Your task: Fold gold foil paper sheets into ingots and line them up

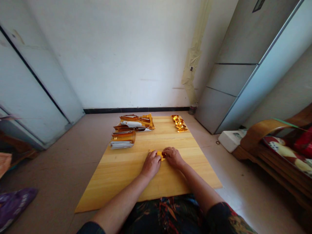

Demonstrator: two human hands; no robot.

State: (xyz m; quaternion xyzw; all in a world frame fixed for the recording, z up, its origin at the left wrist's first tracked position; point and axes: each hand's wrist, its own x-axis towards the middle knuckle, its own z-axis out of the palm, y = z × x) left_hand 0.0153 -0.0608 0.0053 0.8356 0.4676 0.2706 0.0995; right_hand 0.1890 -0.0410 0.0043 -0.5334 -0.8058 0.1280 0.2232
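A small yellow-gold sheet of paper [160,153] lies on the wooden board [122,175], between my two hands. My left hand [151,163] rests on its left side with the fingers curled down onto it. Pressing on the paper's right side is my right hand [172,156], fingers bent and close together. Most of the paper is hidden under my fingers.
Stacks of gold and white paper sheets [123,138] and more [136,123] sit at the board's far left. A row of folded gold pieces [178,123] lies at the far right. A fridge [234,81] and a wooden bench [280,146] stand to the right.
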